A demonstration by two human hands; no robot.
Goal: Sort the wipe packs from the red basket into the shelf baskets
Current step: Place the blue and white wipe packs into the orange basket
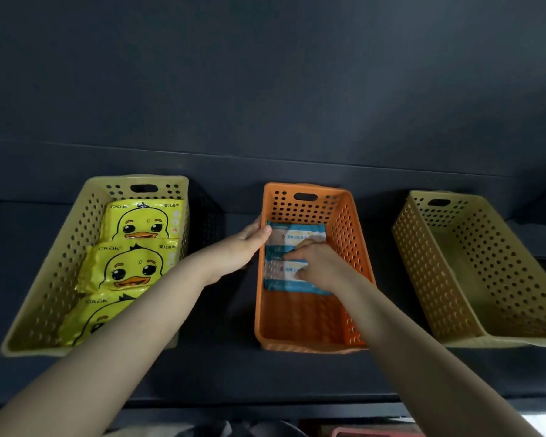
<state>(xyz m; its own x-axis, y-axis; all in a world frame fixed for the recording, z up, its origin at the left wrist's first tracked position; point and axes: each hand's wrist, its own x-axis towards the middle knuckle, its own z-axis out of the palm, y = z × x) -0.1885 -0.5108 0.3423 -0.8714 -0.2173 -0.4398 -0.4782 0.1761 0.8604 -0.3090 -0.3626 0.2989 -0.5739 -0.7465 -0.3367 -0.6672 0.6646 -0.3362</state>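
An orange basket point(309, 346) stands in the middle of the dark shelf. Inside it lie two blue-and-white wipe packs, one at the back point(297, 231) and one nearer point(281, 284), overlapping. My right hand point(322, 266) reaches into the basket with its fingers curled over the nearer pack, holding it. My left hand point(237, 247) holds the basket's left wall, thumb on the rim and fingers outside. A corner of the red basket point(369, 433) shows at the bottom edge; its contents are hidden.
On the left stands a yellow-green basket point(44, 279) with three yellow duck wipe packs point(130, 266) in a row. At the right is a yellow basket point(429, 279) with nothing in it. A dark shelf board hangs overhead.
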